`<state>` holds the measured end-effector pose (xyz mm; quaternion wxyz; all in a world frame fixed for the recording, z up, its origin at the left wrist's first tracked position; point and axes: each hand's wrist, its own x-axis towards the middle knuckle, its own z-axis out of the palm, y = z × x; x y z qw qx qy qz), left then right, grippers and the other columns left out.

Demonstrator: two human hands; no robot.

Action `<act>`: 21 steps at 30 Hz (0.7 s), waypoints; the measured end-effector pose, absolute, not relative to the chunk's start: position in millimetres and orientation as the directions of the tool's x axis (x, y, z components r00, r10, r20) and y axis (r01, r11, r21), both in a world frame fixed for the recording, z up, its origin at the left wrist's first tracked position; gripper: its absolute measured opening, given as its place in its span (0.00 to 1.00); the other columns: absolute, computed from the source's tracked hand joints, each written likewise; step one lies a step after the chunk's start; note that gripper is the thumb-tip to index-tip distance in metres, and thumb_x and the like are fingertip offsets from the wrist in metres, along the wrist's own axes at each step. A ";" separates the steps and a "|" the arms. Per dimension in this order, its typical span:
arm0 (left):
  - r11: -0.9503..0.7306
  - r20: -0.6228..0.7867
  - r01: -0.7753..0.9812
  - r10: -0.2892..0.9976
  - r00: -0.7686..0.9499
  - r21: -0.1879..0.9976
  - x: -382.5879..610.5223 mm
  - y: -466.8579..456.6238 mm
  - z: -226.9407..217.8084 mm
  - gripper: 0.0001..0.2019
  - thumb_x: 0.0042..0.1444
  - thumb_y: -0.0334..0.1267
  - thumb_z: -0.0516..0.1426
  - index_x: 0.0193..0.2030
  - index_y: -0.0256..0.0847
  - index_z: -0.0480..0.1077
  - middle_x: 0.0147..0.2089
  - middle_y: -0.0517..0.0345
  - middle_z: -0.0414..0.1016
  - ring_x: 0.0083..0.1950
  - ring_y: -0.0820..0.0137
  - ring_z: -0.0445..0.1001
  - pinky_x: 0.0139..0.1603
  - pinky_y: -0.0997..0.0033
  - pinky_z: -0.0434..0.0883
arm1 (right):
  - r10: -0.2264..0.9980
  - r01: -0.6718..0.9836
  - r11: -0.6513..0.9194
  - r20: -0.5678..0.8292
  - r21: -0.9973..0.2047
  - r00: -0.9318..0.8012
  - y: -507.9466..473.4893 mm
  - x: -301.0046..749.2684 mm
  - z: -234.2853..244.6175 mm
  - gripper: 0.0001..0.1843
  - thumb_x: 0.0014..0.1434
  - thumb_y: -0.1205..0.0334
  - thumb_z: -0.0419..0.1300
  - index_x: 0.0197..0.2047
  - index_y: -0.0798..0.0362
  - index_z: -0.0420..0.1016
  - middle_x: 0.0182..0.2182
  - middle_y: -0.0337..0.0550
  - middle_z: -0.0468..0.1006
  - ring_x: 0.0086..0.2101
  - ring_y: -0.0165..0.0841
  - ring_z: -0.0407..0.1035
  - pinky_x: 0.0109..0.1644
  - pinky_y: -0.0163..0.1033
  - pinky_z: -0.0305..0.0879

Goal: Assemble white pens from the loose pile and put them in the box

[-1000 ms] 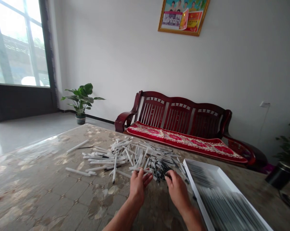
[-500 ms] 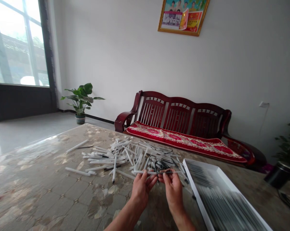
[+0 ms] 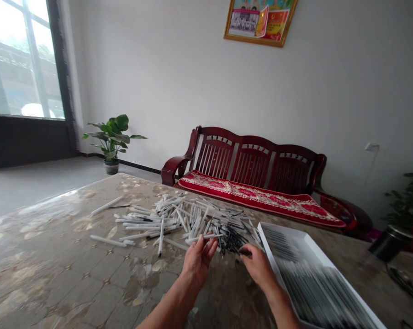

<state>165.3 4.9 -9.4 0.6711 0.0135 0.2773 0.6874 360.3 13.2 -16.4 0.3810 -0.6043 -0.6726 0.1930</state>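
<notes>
In my left hand (image 3: pixel 197 262) is a white pen (image 3: pixel 211 236), held level between thumb and fingers above the near edge of the pile. My right hand (image 3: pixel 256 264) is apart from it, at the right side, with its fingers bent together by a heap of small black pen parts (image 3: pixel 234 237); anything in those fingers is too small to make out. Behind both hands spreads a loose pile of white pens (image 3: pixel 182 214). To the right lies a white open box (image 3: pixel 316 246) with dark-tipped pens (image 3: pixel 326 292) laid side by side in it.
The patterned table (image 3: pixel 72 283) carries everything. Some stray white pens (image 3: pixel 107 241) lie at the left. Beyond the table stands a dark red wooden bench (image 3: pixel 254 160) with a red runner. A black canister (image 3: pixel 391 242) is at the far right, with a cable beside it.
My hands were together at the pen; now my right hand has moved away to the right, toward the black parts. My left hand keeps the white pen. The view has shifted slightly.
</notes>
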 end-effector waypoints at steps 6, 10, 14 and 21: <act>0.084 -0.330 -0.885 0.941 -0.081 0.458 169.0 2.7 -12.9 0.06 0.55 0.32 0.63 0.33 0.36 0.69 0.34 0.50 0.81 0.32 0.69 0.81 0.37 0.71 0.80 | 0.974 0.880 0.179 0.206 -0.440 -0.095 3.9 354.0 -15.1 0.09 0.50 0.70 0.59 0.33 0.49 0.79 0.35 0.40 0.79 0.39 0.35 0.74 0.44 0.35 0.66; 0.084 -0.319 -0.848 0.942 -0.104 0.524 170.7 0.1 -10.5 0.05 0.58 0.30 0.59 0.33 0.37 0.67 0.36 0.49 0.81 0.30 0.70 0.81 0.35 0.70 0.80 | 0.953 0.856 0.217 0.290 -0.470 -0.083 2.6 341.4 -17.1 0.09 0.53 0.70 0.57 0.33 0.50 0.77 0.35 0.42 0.79 0.39 0.36 0.74 0.44 0.37 0.66; 0.100 -0.317 -0.825 0.943 -0.099 0.557 174.2 -2.3 -11.1 0.04 0.58 0.29 0.59 0.35 0.37 0.67 0.36 0.50 0.81 0.30 0.71 0.81 0.35 0.70 0.80 | 0.940 0.591 0.278 0.341 -0.757 -0.005 3.4 326.9 -20.5 0.08 0.56 0.63 0.56 0.35 0.49 0.78 0.30 0.41 0.81 0.31 0.36 0.75 0.35 0.37 0.71; 0.097 -0.307 -0.812 0.946 -0.104 0.575 177.8 -3.0 -16.1 0.06 0.56 0.30 0.61 0.36 0.39 0.66 0.37 0.50 0.81 0.31 0.69 0.82 0.36 0.69 0.80 | 0.935 0.259 0.293 0.333 -0.920 0.126 -0.8 306.3 -19.9 0.11 0.53 0.54 0.61 0.35 0.52 0.76 0.29 0.42 0.81 0.29 0.36 0.76 0.33 0.39 0.74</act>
